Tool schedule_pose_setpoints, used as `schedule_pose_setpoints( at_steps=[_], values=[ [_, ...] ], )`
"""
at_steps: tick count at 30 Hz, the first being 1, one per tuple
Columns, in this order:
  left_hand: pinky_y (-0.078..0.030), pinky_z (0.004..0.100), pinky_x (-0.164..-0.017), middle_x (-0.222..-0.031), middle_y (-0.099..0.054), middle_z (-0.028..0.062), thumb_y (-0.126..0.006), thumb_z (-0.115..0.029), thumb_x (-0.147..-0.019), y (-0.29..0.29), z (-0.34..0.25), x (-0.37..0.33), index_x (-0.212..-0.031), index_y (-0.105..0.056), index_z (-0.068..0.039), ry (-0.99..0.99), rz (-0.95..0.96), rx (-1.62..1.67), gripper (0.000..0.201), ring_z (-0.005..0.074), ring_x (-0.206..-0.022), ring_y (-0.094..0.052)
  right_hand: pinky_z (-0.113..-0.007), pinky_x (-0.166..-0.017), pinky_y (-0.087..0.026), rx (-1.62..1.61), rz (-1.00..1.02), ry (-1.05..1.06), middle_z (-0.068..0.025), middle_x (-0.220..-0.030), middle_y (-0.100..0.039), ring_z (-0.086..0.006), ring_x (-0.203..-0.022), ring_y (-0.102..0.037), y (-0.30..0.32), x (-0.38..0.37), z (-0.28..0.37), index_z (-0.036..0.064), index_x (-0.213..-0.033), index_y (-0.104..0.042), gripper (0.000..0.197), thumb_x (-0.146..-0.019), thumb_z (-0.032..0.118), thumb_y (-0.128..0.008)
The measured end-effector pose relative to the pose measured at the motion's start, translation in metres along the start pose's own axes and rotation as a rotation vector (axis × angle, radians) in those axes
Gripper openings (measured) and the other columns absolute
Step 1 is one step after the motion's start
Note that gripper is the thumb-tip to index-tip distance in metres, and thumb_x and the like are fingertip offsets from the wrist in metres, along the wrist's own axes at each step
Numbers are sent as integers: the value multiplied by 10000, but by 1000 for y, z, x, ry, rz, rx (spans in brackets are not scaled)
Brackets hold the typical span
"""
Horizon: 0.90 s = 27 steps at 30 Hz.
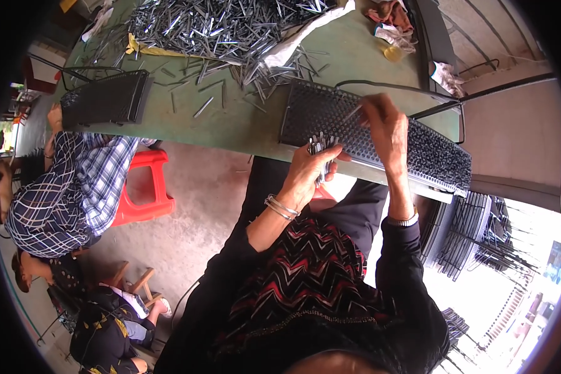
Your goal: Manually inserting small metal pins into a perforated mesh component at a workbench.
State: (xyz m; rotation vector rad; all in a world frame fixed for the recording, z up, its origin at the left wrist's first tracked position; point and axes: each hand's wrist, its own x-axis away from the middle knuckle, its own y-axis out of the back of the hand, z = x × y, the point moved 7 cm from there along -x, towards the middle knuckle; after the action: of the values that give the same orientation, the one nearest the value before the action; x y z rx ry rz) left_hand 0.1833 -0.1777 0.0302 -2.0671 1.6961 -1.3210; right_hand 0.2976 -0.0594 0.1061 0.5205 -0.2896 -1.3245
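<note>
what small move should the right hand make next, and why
Probably lower the right hand to the left part of the black perforated board: holes show open there, the right end looks densely filled, and the left hand holds a bunch of metal strips.

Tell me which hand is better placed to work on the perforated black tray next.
Probably the right hand: it hovers, motion-blurred, over the perforated black tray. The left hand is clasping a bundle of metal strips by the tray's near edge, so it looks less free.
</note>
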Motion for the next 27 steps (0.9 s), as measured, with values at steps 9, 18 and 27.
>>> schedule_pose_setpoints(
  at_steps=[9,18,27],
  values=[
    [-479,236,-541,-845,-682,112,-688,-150,-865,-5,6,-7,-1009,-636,-19,60,41,160,201,100,-661,-581,-294,-607,-505,190,-252,247,-97,-729,-658,-172,-628,-650,-17,-21,-26,48,-943,-632,74,-883,80,-604],
    [-464,241,-528,-857,-674,134,-642,-100,-887,-11,3,-9,-998,-613,-2,35,60,166,151,111,-659,-590,-350,-704,-513,423,-110,268,-102,-925,-640,-252,-788,-651,-25,-14,-11,92,-950,-703,151,-862,205,-655],
    [-511,264,-582,-896,-690,111,-652,-129,-883,-11,3,-9,-996,-629,-4,-23,66,92,170,142,-737,-643,-254,-607,-462,-329,486,-223,-78,-711,-640,-131,-637,-608,-22,29,-6,-39,-889,-628,154,-890,111,-596]
  ],
)
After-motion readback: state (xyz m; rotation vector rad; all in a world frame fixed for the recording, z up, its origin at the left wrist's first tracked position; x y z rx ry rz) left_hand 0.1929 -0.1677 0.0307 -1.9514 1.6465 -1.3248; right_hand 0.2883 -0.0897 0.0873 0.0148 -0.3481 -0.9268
